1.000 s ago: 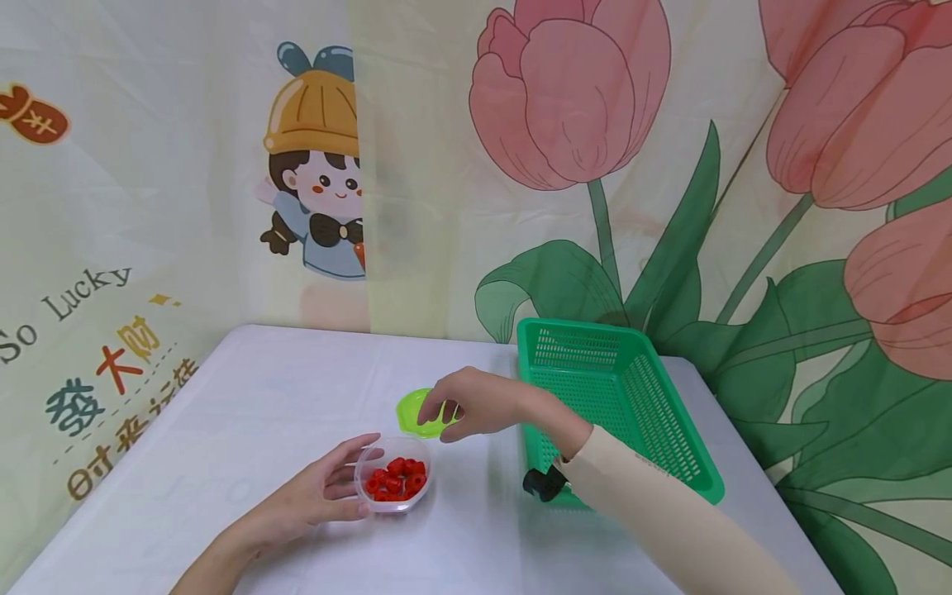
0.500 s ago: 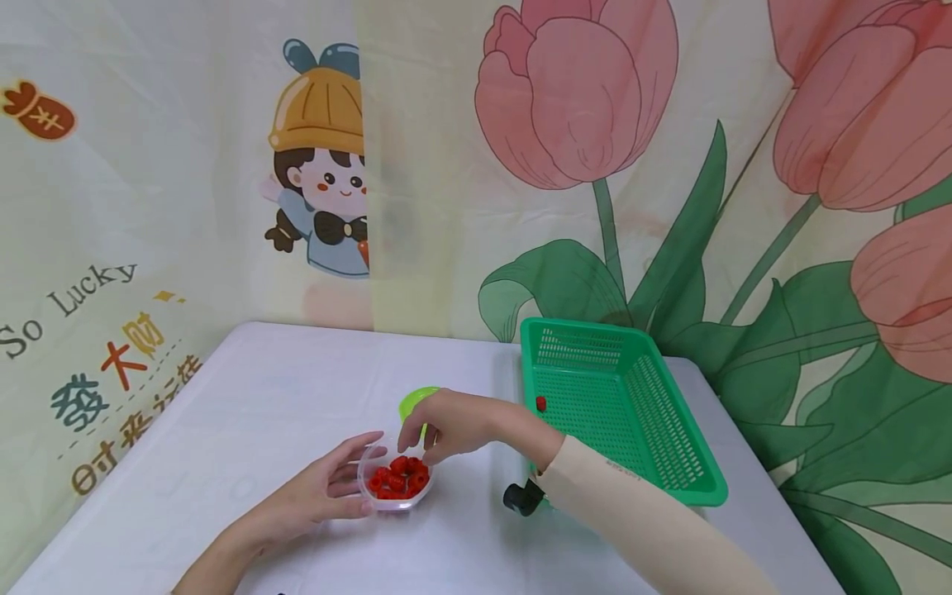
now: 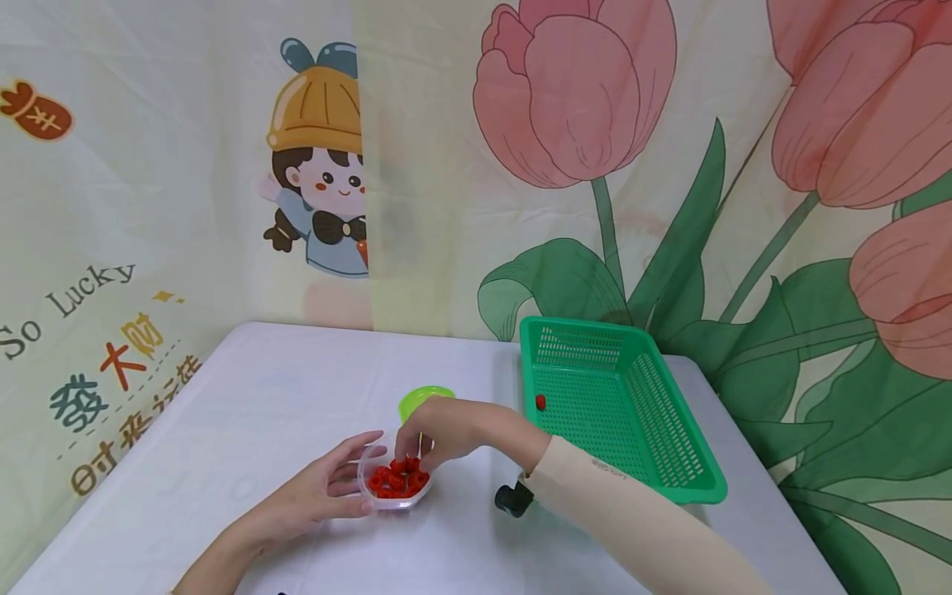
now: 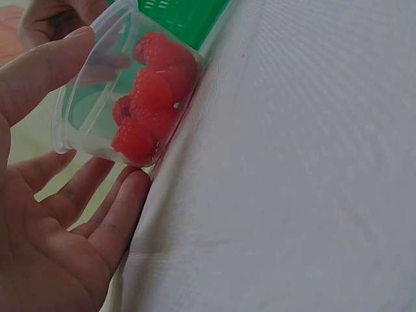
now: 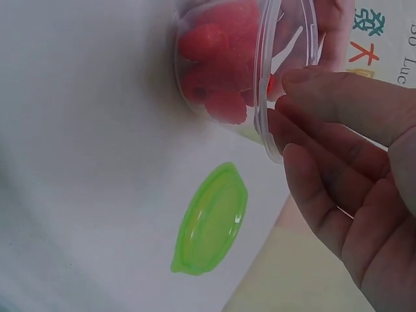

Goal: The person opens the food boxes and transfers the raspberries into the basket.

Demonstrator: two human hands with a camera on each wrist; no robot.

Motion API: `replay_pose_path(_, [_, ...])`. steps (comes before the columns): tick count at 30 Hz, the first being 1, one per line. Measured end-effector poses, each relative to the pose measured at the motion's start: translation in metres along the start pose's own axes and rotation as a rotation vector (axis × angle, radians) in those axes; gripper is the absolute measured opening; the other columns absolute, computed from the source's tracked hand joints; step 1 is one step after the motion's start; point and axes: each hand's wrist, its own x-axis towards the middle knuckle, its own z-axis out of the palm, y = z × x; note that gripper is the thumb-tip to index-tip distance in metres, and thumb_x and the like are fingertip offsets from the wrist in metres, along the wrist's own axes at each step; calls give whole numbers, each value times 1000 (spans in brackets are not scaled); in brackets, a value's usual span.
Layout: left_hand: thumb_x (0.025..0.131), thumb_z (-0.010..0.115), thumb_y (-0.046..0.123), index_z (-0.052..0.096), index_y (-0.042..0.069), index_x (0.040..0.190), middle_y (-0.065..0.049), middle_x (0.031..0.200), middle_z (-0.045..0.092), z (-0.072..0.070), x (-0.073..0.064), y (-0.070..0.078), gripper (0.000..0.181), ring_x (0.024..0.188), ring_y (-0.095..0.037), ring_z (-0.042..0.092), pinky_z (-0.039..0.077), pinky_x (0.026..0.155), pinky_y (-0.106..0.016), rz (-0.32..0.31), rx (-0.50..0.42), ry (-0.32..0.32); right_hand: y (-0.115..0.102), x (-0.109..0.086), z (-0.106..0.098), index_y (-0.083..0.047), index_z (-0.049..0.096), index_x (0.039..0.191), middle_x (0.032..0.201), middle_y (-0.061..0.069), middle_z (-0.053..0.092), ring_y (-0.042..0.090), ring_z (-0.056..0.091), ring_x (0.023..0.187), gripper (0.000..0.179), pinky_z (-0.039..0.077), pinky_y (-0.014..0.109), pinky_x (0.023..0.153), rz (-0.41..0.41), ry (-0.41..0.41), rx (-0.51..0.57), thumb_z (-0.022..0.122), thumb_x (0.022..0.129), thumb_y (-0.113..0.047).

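A clear plastic container [image 3: 394,505] of red raspberries [image 4: 153,97] stands on the white table. My left hand [image 3: 320,487] steadies it from the left, thumb and fingers round its side, as the left wrist view shows. From the right, my right hand [image 3: 446,426] reaches over the rim, its fingertips down among the raspberries at the back. In the right wrist view its thumb [image 5: 351,97] and fingers are bent loosely at the container's mouth; whether they touch a raspberry cannot be made out. One red raspberry [image 3: 540,402] lies inside the green basket [image 3: 702,463].
Behind the container lies a bright green lid [image 5: 211,221], partly covered by my right hand in the head view. The basket stands to the right, with my right forearm across its near left corner. A printed curtain [image 3: 416,165] hangs behind the table.
My right hand has moved left and down from above the lid into the container. As the arm shifted, the raspberry in the basket came into view. My left hand stays at the container.
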Motion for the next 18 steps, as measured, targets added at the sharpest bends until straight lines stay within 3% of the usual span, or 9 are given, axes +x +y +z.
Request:
replay_pose_path(8, [97, 78, 15, 25, 27, 168, -13, 172, 31, 0, 0, -2, 89, 150, -38, 45, 52, 103, -22, 13, -17, -8, -4, 6, 3, -16, 79, 120, 102, -7, 75, 0, 63, 91, 27, 52, 12, 81, 33, -67, -43, 77, 96, -4])
replay_pose_path(14, [98, 77, 13, 24, 22, 169, -18, 171, 30, 0, 0, -2, 89, 148, -40, 47, 53, 103, -25, 58, -17, -23, -6, 13, 2, -18, 80, 118, 102, -9, 75, 1, 63, 91, 26, 53, 13, 81, 60, -114, -90, 80, 95, -7])
replay_pose_path(18, [98, 77, 13, 24, 23, 169, -17, 172, 30, 0, 0, -2, 89, 148, -38, 48, 53, 103, -25, 47, -21, -20, -9, 17, 2, -20, 82, 118, 102, -11, 76, 1, 64, 92, 26, 53, 13, 81, 88, -150, -136, 80, 95, -8])
